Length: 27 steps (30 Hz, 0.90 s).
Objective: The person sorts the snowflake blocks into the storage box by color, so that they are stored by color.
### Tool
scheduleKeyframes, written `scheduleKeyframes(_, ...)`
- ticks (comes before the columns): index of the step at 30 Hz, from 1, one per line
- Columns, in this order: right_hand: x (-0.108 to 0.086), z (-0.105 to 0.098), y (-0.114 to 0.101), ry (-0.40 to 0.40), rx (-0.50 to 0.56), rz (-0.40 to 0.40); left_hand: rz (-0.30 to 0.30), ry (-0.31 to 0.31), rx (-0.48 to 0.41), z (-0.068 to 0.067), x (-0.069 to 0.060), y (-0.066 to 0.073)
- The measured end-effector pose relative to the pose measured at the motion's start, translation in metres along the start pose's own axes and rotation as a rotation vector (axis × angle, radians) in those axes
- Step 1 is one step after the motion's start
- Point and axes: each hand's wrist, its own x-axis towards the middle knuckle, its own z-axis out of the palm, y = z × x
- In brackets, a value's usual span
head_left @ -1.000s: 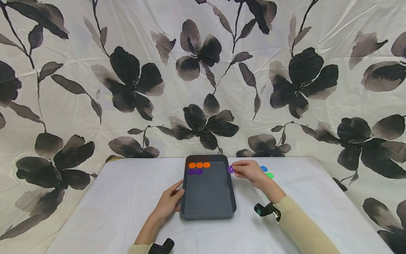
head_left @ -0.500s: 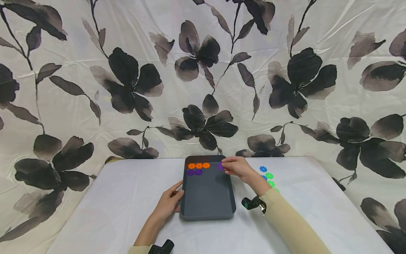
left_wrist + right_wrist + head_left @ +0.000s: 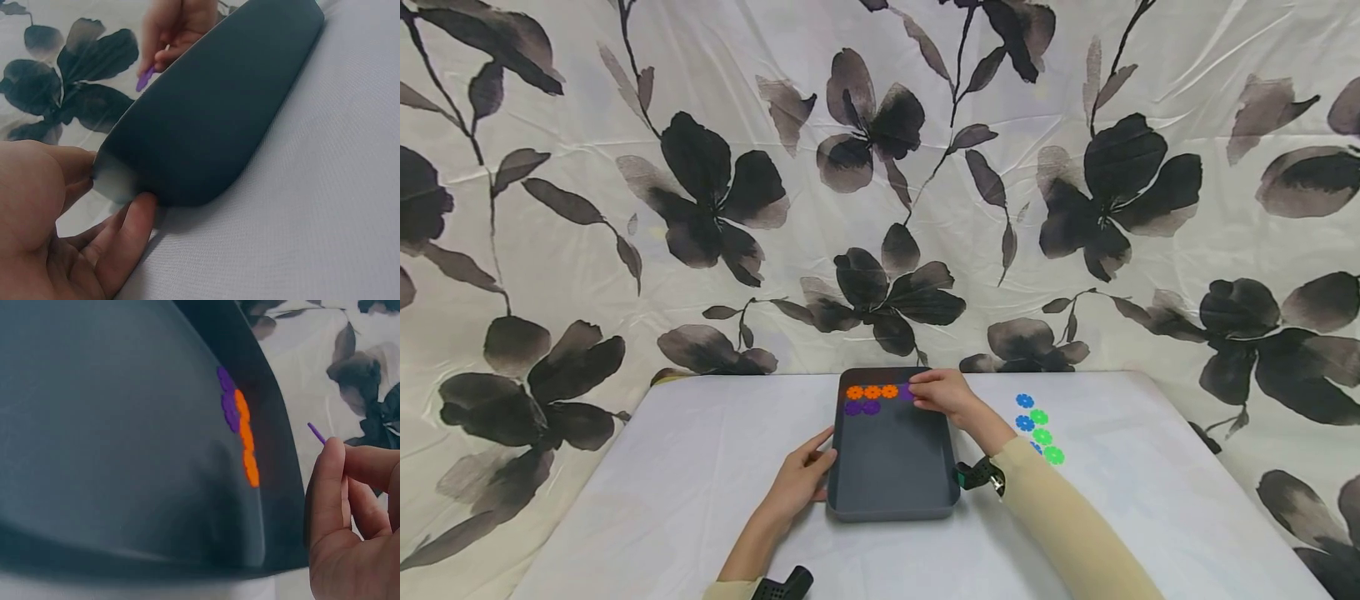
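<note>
A dark grey rectangular tray (image 3: 893,475) lies on the table. My left hand (image 3: 801,473) grips its left side; in the left wrist view its digits (image 3: 134,234) rest against the outer wall and rim. Between thumb and fingertips my right hand (image 3: 946,395) pinches a purple flower-shaped disc (image 3: 906,391), held over the tray's far right part. Edge-on, that purple disc (image 3: 316,433) shows in the right wrist view. Inside the tray, a row of three orange flower discs (image 3: 872,392) runs along the far wall, with two purple flower discs (image 3: 862,407) just in front.
Right of the tray, several blue flower discs (image 3: 1025,423) and green flower discs (image 3: 1041,436) lie on the white tablecloth (image 3: 647,483). A floral curtain (image 3: 880,208) hangs behind the table's far edge.
My right hand has carried the purple disc leftward, from beside the tray's right rim to over its inside. More blue and green discs are now uncovered. My left hand stays put.
</note>
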Motion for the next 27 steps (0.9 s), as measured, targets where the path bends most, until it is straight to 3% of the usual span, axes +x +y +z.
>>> scheduleKeyframes(27,0.019,0.032,0.016,0.05,-0.067,0.033,0.006,0.014,0.001,0.001,0.0,0.0)
